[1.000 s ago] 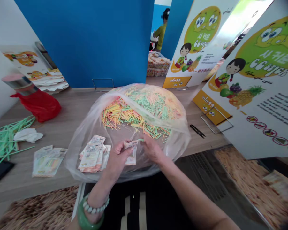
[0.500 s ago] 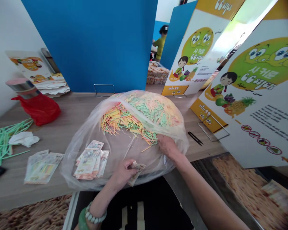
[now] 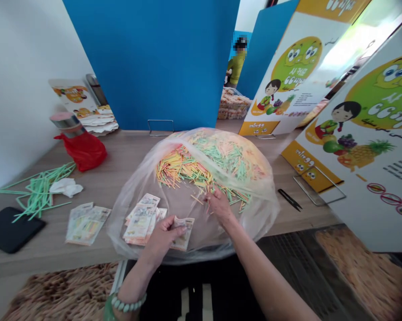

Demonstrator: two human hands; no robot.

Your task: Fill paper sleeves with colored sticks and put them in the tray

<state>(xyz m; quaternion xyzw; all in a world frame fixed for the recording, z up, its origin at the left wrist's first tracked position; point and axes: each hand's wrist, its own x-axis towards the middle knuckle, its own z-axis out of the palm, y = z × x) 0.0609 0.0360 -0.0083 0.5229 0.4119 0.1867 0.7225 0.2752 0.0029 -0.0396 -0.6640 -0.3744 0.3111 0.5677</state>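
My left hand [image 3: 162, 238] grips a small printed packet [image 3: 185, 232] between thumb and fingers, beside a stack of similar packets [image 3: 141, 222]. Among short, thin coloured sticks [image 3: 184, 167], my right hand [image 3: 220, 208] is closed in a pinch at the front of the pile. A few sticks show at its fingertips; how many it holds is hidden. Pile and stack both lie within a large clear plastic bag [image 3: 121, 218] spread on the table. The sticks are yellow, green, pink and orange, and plastic film covers those at the back.
Left on the table [image 3: 121, 147] are flat packets [image 3: 87, 225], long green strips [image 3: 43, 187], a white tissue [image 3: 66, 187], a black flat object [image 3: 15, 229] and a red bag [image 3: 84, 151]. Black snips [image 3: 289, 199] lie right, near printed panels [image 3: 348, 133]. Beyond the blue panel [image 3: 154, 62] is a person [image 3: 236, 67].
My right hand has drawn back leftward from the pile's right side, with sticks at its fingertips. My left hand has raised the packet and turned its face into view. The view has swung left.
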